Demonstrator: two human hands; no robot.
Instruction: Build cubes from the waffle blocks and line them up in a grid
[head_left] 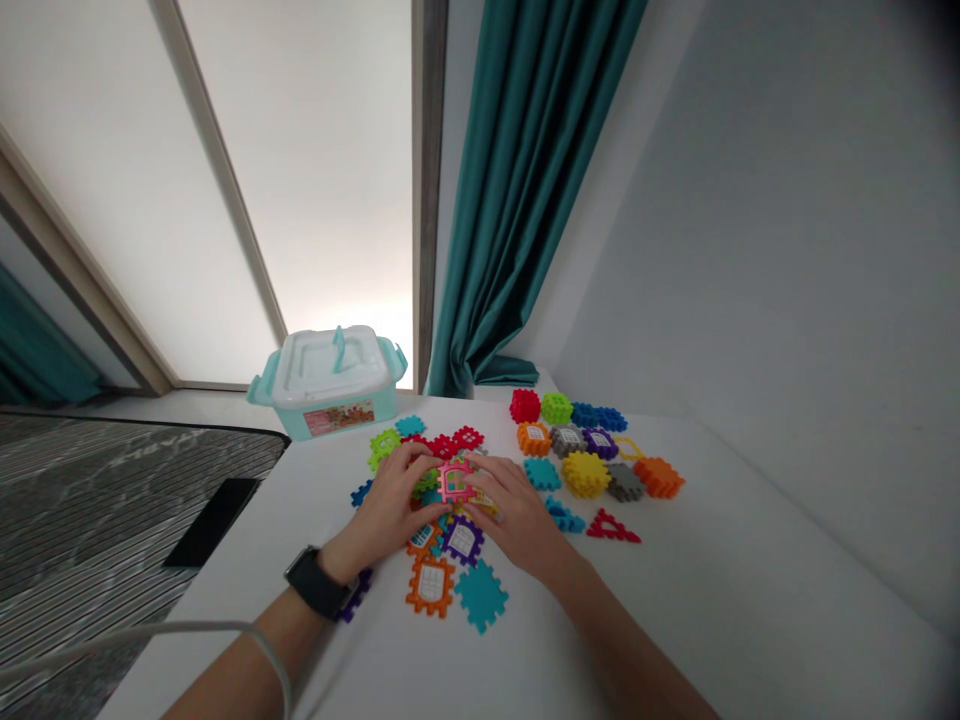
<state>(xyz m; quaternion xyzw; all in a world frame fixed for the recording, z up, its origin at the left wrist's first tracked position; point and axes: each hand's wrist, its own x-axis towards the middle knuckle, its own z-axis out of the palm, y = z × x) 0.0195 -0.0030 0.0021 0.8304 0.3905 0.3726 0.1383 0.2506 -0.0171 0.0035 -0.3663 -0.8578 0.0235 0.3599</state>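
Left hand (pixel 393 503) and right hand (pixel 519 510) hold between them one pink window tile (pixel 455 482), best gripped lightly and evenly.

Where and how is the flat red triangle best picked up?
Probably by its tapered right end, pinched across both edges, the right hand coming from the near side: the red triangle lies flat, that end points away from the blue piece, and white tabletop shows in front.

Black watch (pixel 321 585) with a wide band, left wrist (pixel 341 562); bare forearms (pixel 251 640)
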